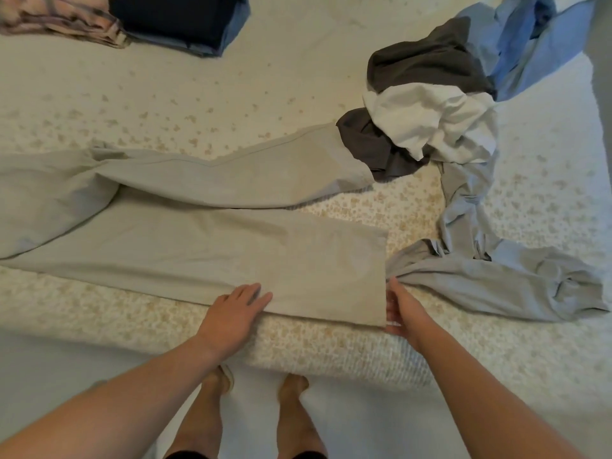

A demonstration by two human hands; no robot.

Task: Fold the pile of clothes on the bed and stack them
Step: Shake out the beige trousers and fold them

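The left hand point(231, 313) is laid flat, fingers straight and slightly apart, on the near edge of the beige trousers point(198, 240). The right hand point(402, 309) is held edge-on at the near leg's hem, its fingers hidden, so their state cannot be told. The trousers are spread across the bed point(331, 352). Beyond, unfolded clothes point(437, 117) are heaped at right; folded clothes point(178, 21) are stacked far left.

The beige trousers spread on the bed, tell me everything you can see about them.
The beige trousers lie flat across the near part of the bed, legs running to the right, in what looks like thin woven cloth with slight wrinkles. The near leg ends in a straight hem by the bed's edge; the far leg's end runs under a dark grey garment. The left hand rests flat on the near leg, and the right hand holds its hem.
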